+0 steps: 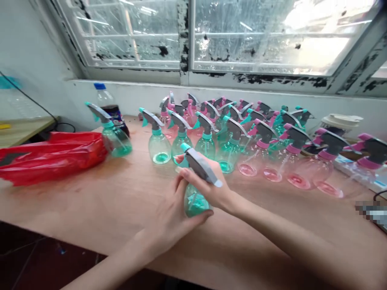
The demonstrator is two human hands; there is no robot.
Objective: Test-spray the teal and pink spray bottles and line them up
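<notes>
Left hand (168, 215) wrapping teal spray bottle (195, 203), right hand (211, 189) gripping its neck, body half hidden

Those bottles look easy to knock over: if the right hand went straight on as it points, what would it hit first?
Probably the leftmost teal bottle in the row beyond the right hand, which grips the held bottle by its trigger head. Depth is unclear; it might pass in front.

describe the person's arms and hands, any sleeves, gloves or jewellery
Both are bare. The left hand and right hand wear no gloves, and no rings show. The left forearm and right forearm are slender, with no sleeve, watch or bracelet in view.
</notes>
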